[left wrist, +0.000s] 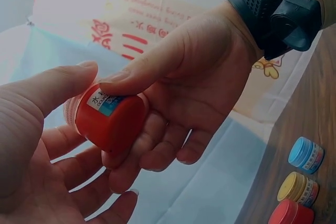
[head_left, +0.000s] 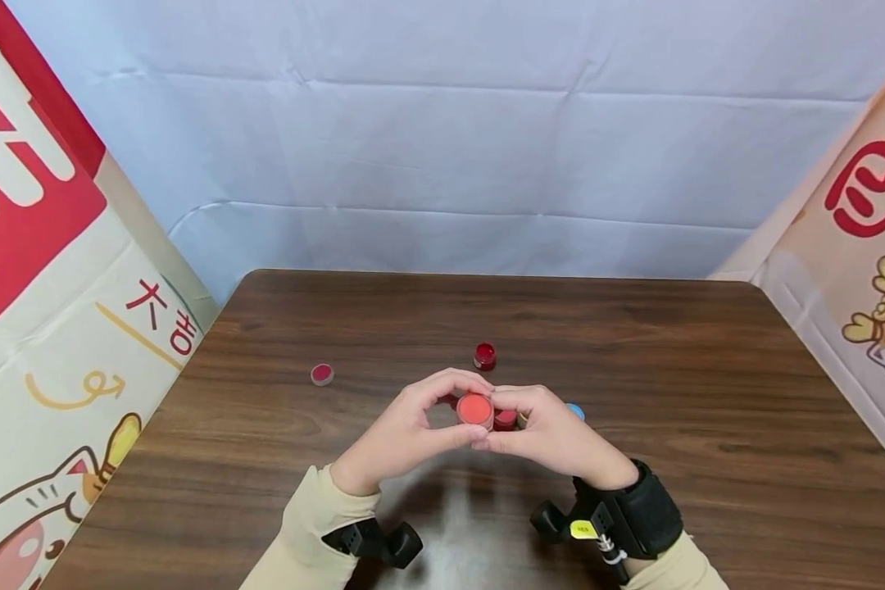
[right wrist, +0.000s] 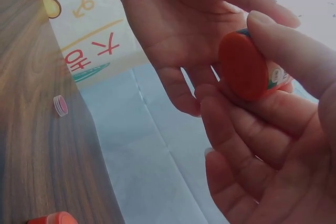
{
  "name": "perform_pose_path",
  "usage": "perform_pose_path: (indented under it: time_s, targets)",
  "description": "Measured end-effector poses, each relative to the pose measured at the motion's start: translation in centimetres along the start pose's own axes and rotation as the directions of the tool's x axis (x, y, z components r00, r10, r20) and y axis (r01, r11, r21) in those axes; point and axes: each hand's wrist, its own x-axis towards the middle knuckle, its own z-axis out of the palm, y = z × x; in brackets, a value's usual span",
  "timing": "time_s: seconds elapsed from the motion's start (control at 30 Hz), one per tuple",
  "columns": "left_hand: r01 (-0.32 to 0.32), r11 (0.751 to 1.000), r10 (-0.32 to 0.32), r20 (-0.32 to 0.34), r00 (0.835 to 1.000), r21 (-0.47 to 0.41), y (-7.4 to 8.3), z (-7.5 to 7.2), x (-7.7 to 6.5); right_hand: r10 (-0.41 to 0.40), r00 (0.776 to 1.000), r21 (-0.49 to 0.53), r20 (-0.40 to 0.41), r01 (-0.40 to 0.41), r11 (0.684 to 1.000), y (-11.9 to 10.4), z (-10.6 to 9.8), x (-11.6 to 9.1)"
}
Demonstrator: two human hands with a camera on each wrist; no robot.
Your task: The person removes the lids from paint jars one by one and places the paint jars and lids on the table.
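Both hands meet over the table around one small orange-red paint jar (head_left: pixel 475 408). Its body (left wrist: pixel 113 124) carries a white and blue label, and its clear-rimmed lid end points toward the left hand. My left hand (head_left: pixel 420 422) pinches the lid end between thumb and fingers. The right hand (head_left: pixel 553 430) holds the body, its thumb lying on the label and its fingers underneath. In the right wrist view the jar's flat base (right wrist: pixel 243 66) shows. Just beyond the hands stands a dark red jar (head_left: pixel 484 356), apparently without a lid.
A loose lid with a dark pink inside (head_left: pixel 322 374) lies to the left on the brown wooden table (head_left: pixel 634 352). Near the right hand stand a blue jar (left wrist: pixel 306 155), a yellow jar (left wrist: pixel 297 188) and a red jar (left wrist: pixel 292 212). Pale cloth (head_left: pixel 442 147) hangs behind.
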Motion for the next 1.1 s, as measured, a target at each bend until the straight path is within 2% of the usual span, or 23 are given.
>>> perform_pose_path:
  time_s: [0.23, 0.3, 0.43, 0.57, 0.7, 0.87, 1.0, 1.1]
  targets:
    - [0.047, 0.999, -0.046, 0.022, 0.999, -0.014, -0.2, 0.2, -0.4, 0.048, 0.999, -0.010, 0.001, -0.048, 0.999, 0.1, 0.1, -0.6]
    - [0.030, 0.999, -0.028, 0.037, 0.999, -0.030, -0.2, 0.4, -0.6, 0.059, 0.998, -0.009, -0.002, -0.059, 0.998, 0.2, 0.2, -0.9]
    - [-0.013, 0.997, 0.017, 0.053, 0.998, -0.072, 1.0, 0.8, -0.7, 0.051, 0.999, -0.006, -0.004, -0.051, 0.999, 0.3, 0.4, -1.5]
    - [-0.019, 0.998, 0.022, 0.040, 0.999, -0.059, 2.0, 0.5, -0.3, 0.016, 1.000, -0.018, -0.006, -0.016, 1.000, 0.3, 0.2, -1.1]
    - [-0.017, 0.999, 0.018, 0.035, 0.999, -0.040, 1.1, 0.1, 0.2, -0.002, 1.000, -0.038, -0.014, 0.002, 0.999, 0.1, -0.2, -0.5]
    - [0.013, 0.999, -0.011, 0.051, 0.999, -0.050, -0.3, -0.2, 0.1, 0.023, 1.000, -0.020, 0.008, -0.023, 1.000, -0.1, -0.4, -0.3]
    - [0.000, 0.997, 0.006, 0.076, 0.997, -0.079, -0.4, -0.4, -0.1, 0.045, 0.999, -0.003, 0.007, -0.045, 0.999, -0.2, -0.2, -0.3]
    - [-0.018, 0.995, 0.026, 0.084, 0.996, -0.098, 0.2, -0.3, -0.1, 0.046, 0.999, -0.023, -0.003, -0.047, 0.999, -0.2, -0.2, -0.3]
